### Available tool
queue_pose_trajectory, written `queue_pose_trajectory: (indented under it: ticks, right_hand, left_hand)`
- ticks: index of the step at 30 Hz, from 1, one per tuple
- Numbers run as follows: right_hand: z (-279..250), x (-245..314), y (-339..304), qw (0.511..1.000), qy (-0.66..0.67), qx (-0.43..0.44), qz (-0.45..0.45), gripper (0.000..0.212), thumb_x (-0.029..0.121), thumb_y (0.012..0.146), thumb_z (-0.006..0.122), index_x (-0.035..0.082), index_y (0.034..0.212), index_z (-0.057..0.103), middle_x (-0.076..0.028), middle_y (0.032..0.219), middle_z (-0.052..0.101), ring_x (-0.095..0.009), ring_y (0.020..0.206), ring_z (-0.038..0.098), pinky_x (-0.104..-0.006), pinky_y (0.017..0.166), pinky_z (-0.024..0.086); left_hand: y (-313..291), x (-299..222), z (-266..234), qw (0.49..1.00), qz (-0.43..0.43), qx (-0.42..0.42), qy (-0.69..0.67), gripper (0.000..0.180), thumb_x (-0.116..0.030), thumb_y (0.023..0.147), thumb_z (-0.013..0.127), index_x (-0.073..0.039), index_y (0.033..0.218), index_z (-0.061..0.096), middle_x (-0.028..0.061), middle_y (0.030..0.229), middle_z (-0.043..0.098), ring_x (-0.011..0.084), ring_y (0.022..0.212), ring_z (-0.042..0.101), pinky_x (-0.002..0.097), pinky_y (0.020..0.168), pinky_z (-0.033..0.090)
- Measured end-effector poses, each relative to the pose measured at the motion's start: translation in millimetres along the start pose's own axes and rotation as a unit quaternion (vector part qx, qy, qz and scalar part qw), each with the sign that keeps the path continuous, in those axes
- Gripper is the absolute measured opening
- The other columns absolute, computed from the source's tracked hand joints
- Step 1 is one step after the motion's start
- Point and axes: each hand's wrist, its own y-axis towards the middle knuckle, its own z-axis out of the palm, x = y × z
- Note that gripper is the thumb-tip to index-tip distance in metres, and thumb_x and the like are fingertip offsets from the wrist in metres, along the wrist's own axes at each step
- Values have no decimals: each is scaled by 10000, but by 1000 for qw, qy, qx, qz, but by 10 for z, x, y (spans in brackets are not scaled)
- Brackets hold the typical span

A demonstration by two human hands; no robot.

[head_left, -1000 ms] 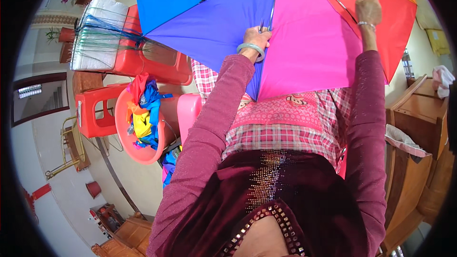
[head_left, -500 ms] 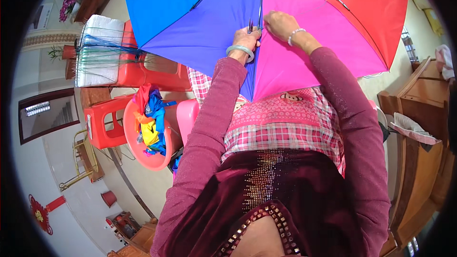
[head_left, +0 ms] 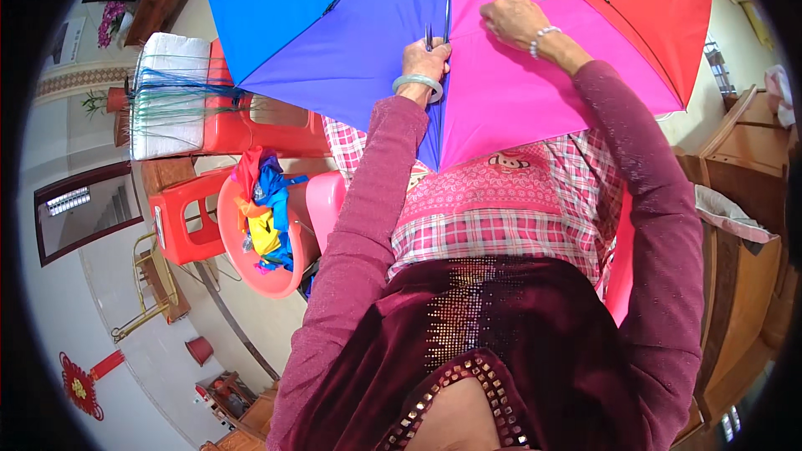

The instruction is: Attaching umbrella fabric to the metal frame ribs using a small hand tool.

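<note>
A rainbow-panelled umbrella is spread over my lap, inner side up, with dark metal ribs along its seams. My left hand is closed on the rib and cloth at the seam between the purple and pink panels. Two dark pointed metal tips, like those of small snips, stick up from that hand. Above the pink panel, to the right of the seam, my right hand is closed in a pinch. A faint thread-like line runs near it; whatever its fingertips hold is too small to make out.
To my left, a pink bucket holds colourful cloth beside a red stool. Behind them, a white foam block with blue and green threads across it rests against another red stool. Wooden furniture stands at right.
My right hand has pulled away from the seam to the right and slightly up. The left hand and umbrella have shifted slightly left, with the left hand still gripping the seam.
</note>
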Motion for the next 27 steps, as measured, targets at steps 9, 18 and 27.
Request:
queue_pose_trajectory:
  ticks: [9,18,27]
  right_hand:
    - [-76,160,-259,975,169,20,-145,135,122,773,494,43,706,580,-97,561,570,-200,492,557,-345,509,463]
    - [-638,-399,-185,999,-5,13,-51,144,155,772,481,37,727,549,-136,634,577,-263,605,576,-377,576,451]
    - [-1669,-1582,-597,966,-232,-100,-57,148,134,836,449,45,795,560,-61,679,580,-219,600,567,-298,561,480]
  left_hand:
    - [-89,-76,-51,986,68,-55,142,117,-99,702,635,-4,735,575,69,585,573,111,460,530,265,463,427]
    - [-56,-41,-110,964,72,-41,254,135,-152,696,661,-42,712,586,40,538,553,99,444,512,253,437,409]
    - [14,-43,-73,899,342,-77,264,184,-131,663,670,-35,813,624,65,690,530,166,621,527,289,572,430]
